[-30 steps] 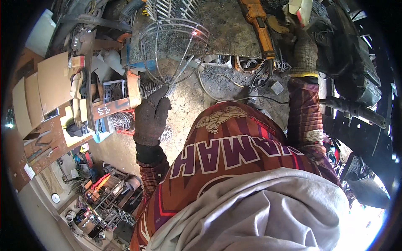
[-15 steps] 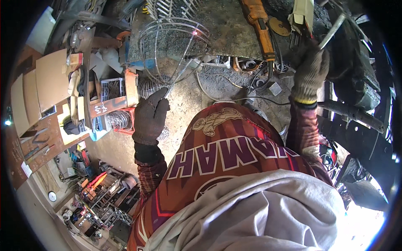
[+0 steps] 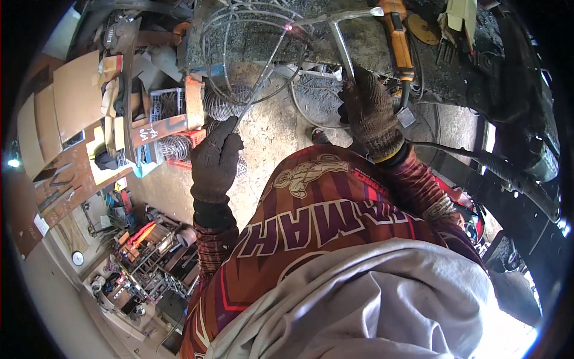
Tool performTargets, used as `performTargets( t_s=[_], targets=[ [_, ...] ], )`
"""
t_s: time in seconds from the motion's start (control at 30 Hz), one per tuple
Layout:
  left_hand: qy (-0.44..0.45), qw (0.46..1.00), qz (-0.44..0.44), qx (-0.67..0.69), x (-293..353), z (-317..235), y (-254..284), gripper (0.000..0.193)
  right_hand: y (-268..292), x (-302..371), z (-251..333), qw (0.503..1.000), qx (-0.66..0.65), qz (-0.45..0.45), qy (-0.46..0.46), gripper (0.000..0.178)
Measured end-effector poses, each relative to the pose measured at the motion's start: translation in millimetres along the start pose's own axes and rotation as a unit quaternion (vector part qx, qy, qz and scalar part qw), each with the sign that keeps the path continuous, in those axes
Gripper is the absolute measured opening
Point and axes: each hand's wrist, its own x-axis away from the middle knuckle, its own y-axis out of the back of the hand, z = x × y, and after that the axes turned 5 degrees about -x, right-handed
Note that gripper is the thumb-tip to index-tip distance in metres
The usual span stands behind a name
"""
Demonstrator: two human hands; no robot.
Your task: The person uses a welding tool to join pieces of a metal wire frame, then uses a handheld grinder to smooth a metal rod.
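A round wire frame (image 3: 261, 90) of bent metal rods rises from the bench top ahead of me. My left hand (image 3: 214, 158), in a dark knit glove, is closed on the rod end nearest me. One joint on the frame glows pinkish red. My right hand (image 3: 373, 116), gloved too, grips the handle of a chipping hammer (image 3: 341, 51). The hammer's head lies crosswise, its narrow left end at or right beside the glowing joint; whether they touch I cannot tell.
An orange angle grinder (image 3: 397, 42) lies right of the hammer, near a round disc (image 3: 423, 29) and an opened carton (image 3: 461, 18). Wire coils (image 3: 224, 103) and a red crate (image 3: 194, 139) stand by my left hand. A thick cable (image 3: 442, 148) runs at the right.
My right hand has come left from the carton and now holds the chipping hammer at the glowing joint. The left hand keeps its hold on the frame. The view has shifted slightly.
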Motion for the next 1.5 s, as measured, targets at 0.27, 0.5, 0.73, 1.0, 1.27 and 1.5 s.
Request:
performTargets(
  t_s=[0.27,0.5,0.73,1.0,1.27,1.5],
  targets=[
    [0.035,0.999,0.01,-0.002,8.8,3.3,3.1,0.029,-3.2,-7.0,-15.4,0.984,0.145,-0.019,0.1,0.039],
    [0.017,1.0,0.006,-0.013,7.8,3.9,1.0,0.028,-7.4,-10.5,-14.3,0.967,0.178,-0.061,0.173,0.033],
    [0.026,0.999,0.016,-0.02,2.4,5.2,1.9,0.028,-12.6,-16.3,-24.4,0.938,0.227,-0.07,0.252,0.027],
    [-0.016,0.999,0.009,-0.027,7.6,7.1,2.0,0.028,-12.1,-7.3,-8.1,0.987,0.129,-0.014,0.1,0.031],
    [0.01,0.998,0.03,-0.063,8.0,8.0,4.1,0.028,-13.1,-3.3,-10.9,0.989,0.113,-0.038,0.083,0.036],
    [0.028,0.999,0.015,-0.025,6.8,4.8,1.9,0.029,-12.5,-9.4,-5.6,0.968,0.19,-0.079,0.143,0.033]
  ],
)
